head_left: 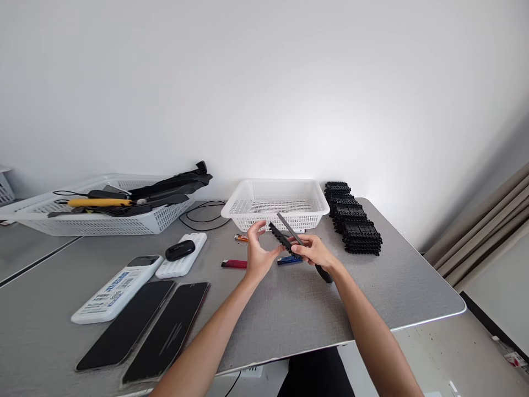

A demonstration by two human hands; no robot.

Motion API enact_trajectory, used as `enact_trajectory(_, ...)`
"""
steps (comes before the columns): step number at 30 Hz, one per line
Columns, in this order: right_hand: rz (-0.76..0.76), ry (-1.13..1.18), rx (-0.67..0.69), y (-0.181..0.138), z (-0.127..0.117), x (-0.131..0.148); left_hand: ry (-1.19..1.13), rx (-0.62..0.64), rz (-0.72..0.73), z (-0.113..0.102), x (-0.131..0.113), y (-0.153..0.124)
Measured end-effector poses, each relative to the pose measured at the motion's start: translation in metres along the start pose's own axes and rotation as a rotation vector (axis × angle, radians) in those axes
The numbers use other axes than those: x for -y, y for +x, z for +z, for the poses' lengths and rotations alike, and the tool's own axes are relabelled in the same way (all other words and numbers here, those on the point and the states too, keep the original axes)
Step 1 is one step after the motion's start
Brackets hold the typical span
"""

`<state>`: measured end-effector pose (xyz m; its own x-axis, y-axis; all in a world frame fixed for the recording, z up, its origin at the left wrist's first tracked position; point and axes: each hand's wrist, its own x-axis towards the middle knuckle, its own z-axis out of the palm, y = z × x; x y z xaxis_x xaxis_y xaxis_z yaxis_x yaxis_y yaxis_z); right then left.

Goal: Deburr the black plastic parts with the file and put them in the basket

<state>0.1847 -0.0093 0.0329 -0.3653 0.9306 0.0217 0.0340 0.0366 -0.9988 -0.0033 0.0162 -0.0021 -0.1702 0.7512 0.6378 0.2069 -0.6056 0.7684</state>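
Observation:
My right hand [316, 252] is closed around a flat grey file [289, 227] whose black handle [324, 274] sticks out below the palm. A narrow black plastic piece with a toothed edge [281, 239] is also pinched by the thumb and fingers of this hand, beside the file blade. My left hand [259, 253] is just left of the piece, its thumb and fingers spread in a C shape. The left fingertips are near the piece's upper end; whether the thumb touches it I cannot tell. Several stacks of similar black toothed pieces [359, 234] stand at the right.
A white basket [235, 207] sits against the wall; another basket [136, 225] at the left holds tools. Red [234, 264], blue [289, 260] and orange [241, 238] lighters lie around my hands. Two phones [167, 333] and white power banks [118, 289] lie at the left front.

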Motion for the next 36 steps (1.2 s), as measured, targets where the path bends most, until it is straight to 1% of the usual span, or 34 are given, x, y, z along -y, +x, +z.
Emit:
enact_trajectory(2,0.003,-0.032,0.037,0.0,0.0,-0.001,-0.028,0.077,0.018,0.0,0.0,0.001)
enact_trajectory(4,0.006,-0.057,0.056,0.0,0.0,-0.003,-0.068,0.119,0.018,0.001,0.001,0.0)
enact_trajectory(7,-0.027,-0.106,0.015,0.002,0.0,-0.006,-0.12,0.088,-0.007,0.001,0.002,-0.001)
enact_trajectory(9,-0.091,-0.181,-0.084,0.005,0.0,-0.009,-0.123,0.051,-0.035,0.001,0.004,0.0)
enact_trajectory(13,-0.207,-0.437,-0.379,0.007,-0.002,-0.012,-0.073,-0.026,-0.052,-0.003,0.007,0.003)
enact_trajectory(15,-0.229,-0.56,-0.437,0.006,-0.004,-0.012,-0.048,-0.07,-0.038,-0.004,0.009,0.004)
enact_trajectory(19,-0.214,-0.716,-0.44,0.002,-0.006,-0.01,-0.001,-0.114,-0.012,-0.007,0.012,0.004)
enact_trajectory(24,-0.195,-0.782,-0.43,-0.001,-0.006,-0.008,0.066,-0.078,-0.026,-0.011,0.011,0.004)
enact_trajectory(29,-0.2,-0.849,-0.401,-0.002,-0.006,-0.007,0.13,-0.008,0.077,-0.014,0.008,0.005)
enact_trajectory(36,-0.248,-0.866,-0.36,-0.004,-0.01,-0.003,0.109,0.012,0.151,-0.013,0.006,0.005)
